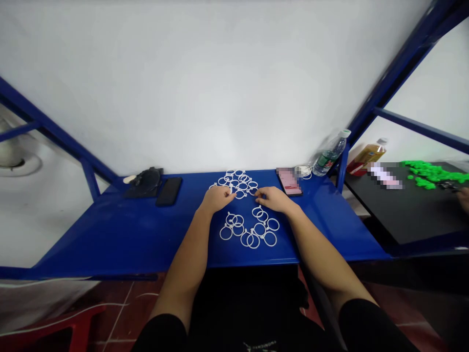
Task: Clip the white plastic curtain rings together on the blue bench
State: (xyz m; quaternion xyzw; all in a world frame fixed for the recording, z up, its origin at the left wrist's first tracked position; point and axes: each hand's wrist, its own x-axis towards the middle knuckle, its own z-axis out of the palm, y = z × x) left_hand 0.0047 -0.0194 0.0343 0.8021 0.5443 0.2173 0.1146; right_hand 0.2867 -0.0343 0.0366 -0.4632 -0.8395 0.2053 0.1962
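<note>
Two groups of thin white rings, each ring with a small tab, lie on the blue table (110,234). My left hand (216,199) is closed at the left front edge of the far ring group (242,186), its fingers curled together. What its fingers hold, if anything, is hidden. At the right of the same group, my right hand (273,199) is closed with fingertips pinched beside a ring; I cannot make out what is in them. Nearer my body, between my forearms, lies the second group, several overlapping white rings (260,230).
Left of the hands are a black phone (169,191) and a dark flat item (145,182). To the right lie a phone with a lit screen (289,181), a white cable (305,171) and a water bottle (330,155). Blue frame bars rise at both sides; green pieces (428,172) lie on a black table.
</note>
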